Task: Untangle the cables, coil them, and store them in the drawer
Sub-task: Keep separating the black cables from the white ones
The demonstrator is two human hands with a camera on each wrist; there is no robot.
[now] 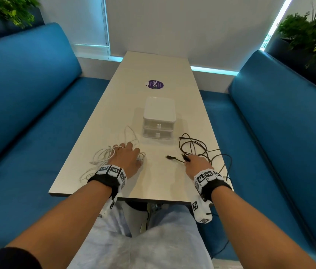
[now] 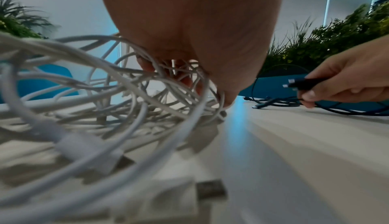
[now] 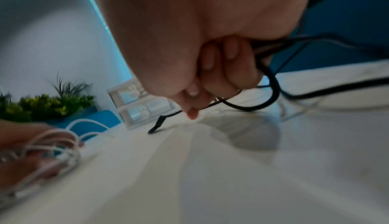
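Note:
A tangled white cable [image 1: 102, 155] lies on the table's near left, its loops filling the left wrist view [image 2: 101, 94]. My left hand [image 1: 129, 157] sits on it, fingers curled down among the strands [image 2: 168, 71]. Right of centre sprawls a black cable [image 1: 197, 146] in loose loops. My right hand [image 1: 196, 164] grips it near its plugs, fingers curled round the strands [image 3: 221, 71]; one plug end [image 1: 169, 157] lies free on the table. The small white two-drawer unit [image 1: 159, 117] stands behind both cables, both drawers closed.
The pale table [image 1: 159, 183] is narrow, with blue benches [image 1: 27, 105] on both sides. A purple round sticker [image 1: 155, 84] lies beyond the drawer unit. The black cable runs over the table's right edge [image 1: 228, 171]. Plants stand at both far corners.

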